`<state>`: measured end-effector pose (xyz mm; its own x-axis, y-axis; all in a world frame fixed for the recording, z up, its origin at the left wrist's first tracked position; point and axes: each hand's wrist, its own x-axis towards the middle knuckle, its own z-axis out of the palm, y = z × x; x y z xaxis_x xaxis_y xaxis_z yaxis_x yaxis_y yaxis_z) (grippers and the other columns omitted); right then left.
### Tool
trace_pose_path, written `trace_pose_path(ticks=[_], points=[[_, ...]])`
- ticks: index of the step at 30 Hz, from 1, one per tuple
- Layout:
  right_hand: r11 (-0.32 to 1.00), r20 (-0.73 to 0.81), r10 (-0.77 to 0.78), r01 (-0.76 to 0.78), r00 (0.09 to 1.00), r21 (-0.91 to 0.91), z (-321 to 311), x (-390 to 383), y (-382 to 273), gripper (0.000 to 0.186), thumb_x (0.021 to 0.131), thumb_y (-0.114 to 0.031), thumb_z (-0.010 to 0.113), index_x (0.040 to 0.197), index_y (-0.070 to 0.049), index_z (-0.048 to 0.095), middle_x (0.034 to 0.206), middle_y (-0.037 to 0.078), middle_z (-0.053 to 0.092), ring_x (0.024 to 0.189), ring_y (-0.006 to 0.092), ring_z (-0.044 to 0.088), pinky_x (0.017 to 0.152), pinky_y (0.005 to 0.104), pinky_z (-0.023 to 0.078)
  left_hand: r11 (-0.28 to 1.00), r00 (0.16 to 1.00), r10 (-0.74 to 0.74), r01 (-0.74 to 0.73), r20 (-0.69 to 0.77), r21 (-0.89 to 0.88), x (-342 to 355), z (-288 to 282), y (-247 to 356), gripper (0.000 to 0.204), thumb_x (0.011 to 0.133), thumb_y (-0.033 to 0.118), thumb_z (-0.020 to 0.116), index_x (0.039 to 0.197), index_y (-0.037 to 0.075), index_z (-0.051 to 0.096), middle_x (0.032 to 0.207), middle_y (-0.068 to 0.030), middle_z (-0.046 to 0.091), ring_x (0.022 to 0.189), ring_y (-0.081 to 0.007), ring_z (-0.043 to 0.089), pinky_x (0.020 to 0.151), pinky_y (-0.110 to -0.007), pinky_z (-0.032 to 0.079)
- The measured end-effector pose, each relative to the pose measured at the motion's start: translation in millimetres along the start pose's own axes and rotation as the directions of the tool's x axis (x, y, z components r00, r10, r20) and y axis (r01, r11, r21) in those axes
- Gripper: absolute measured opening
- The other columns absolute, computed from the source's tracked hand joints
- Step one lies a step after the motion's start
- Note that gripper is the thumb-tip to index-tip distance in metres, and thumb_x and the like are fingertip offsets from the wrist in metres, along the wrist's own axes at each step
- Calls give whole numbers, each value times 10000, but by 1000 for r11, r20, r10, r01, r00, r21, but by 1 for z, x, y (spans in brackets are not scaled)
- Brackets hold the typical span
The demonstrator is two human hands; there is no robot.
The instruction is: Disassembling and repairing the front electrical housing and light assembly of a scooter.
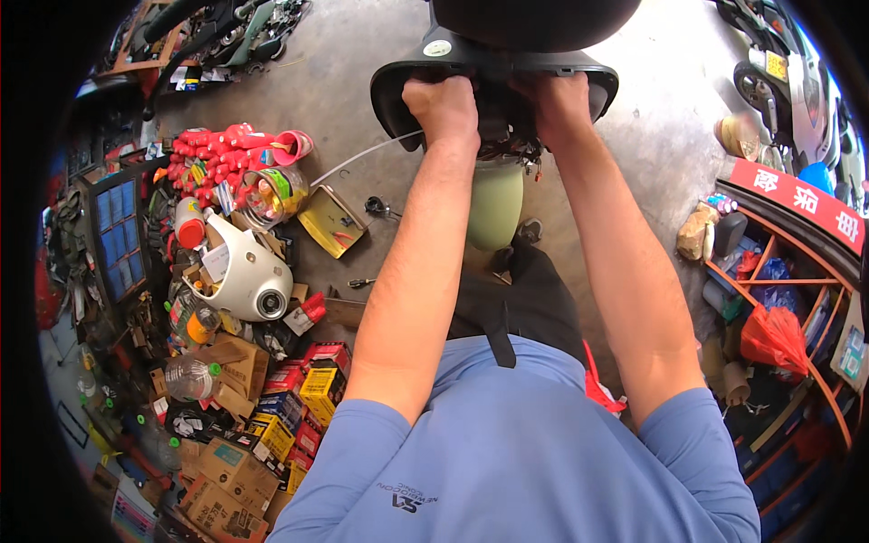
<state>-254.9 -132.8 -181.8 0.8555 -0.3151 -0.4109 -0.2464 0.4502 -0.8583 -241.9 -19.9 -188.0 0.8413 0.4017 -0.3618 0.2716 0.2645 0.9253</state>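
Both my arms reach forward into the hollow inner side of a black scooter panel [391, 87]. My left hand [444, 104] is closed in a fist inside its left half; whatever it grips is hidden. Inside the right half is my right hand [559, 98], its fingers lost in shadow behind the panel's inner parts. A tangle of wires and connectors [518, 147] hangs below the panel, between my wrists. Under them is a pale green curved scooter part [496, 208]. A thin whitish cable [367, 156] runs from the panel toward the left.
A dark rounded part [543, 18] overhangs the panel. Left on the floor lie red bottles [217, 154], a plastic jar [272, 195], a yellow tray [331, 222], a white scooter cowl [240, 271] and boxes [321, 394]. A shelf [769, 281] with bags stands right; scooters [797, 90] are behind.
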Motion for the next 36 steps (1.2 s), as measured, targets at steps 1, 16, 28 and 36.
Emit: trace_pose_path(ticks=[1, 16, 28, 36], points=[[997, -18, -53, 52, 998, -56, 0, -1, 2, 274, 840, -95, 584, 1077, 32, 534, 1046, 132, 592, 883, 226, 611, 736, 337, 542, 998, 997, -22, 18, 73, 57, 0, -1, 1, 242, 704, -66, 507, 929, -64, 596, 877, -114, 622, 725, -197, 605, 643, -304, 499], [919, 57, 237, -243, 970, 311, -5, -7, -4, 166, 874, -77, 525, 1026, -18, 551, 966, 77, 623, 922, 186, 613, 795, 309, 527, 943, 964, -109, 23, 243, 332, 4, -4, 25, 125, 758, 58, 679, 855, -17, 653, 795, -63, 651, 648, -133, 608, 576, -261, 484], [851, 123, 247, -276, 961, 446, -4, 7, 16, 131, 869, -76, 521, 994, -49, 546, 909, 65, 599, 787, 190, 583, 719, 321, 476, 925, 865, -379, 349, 329, 148, 3, -3, 22, 64, 784, 27, 650, 845, 30, 631, 796, -52, 628, 673, -127, 596, 525, -223, 421], [850, 140, 318, -347, 938, 396, -8, -6, 5, 107, 862, 1, 472, 945, -23, 535, 881, 70, 583, 819, 185, 578, 756, 361, 514, 868, 797, -391, 485, 461, -103, 8, -6, 10, 48, 820, -19, 599, 850, 14, 616, 787, -54, 618, 684, -141, 582, 510, -238, 432]])
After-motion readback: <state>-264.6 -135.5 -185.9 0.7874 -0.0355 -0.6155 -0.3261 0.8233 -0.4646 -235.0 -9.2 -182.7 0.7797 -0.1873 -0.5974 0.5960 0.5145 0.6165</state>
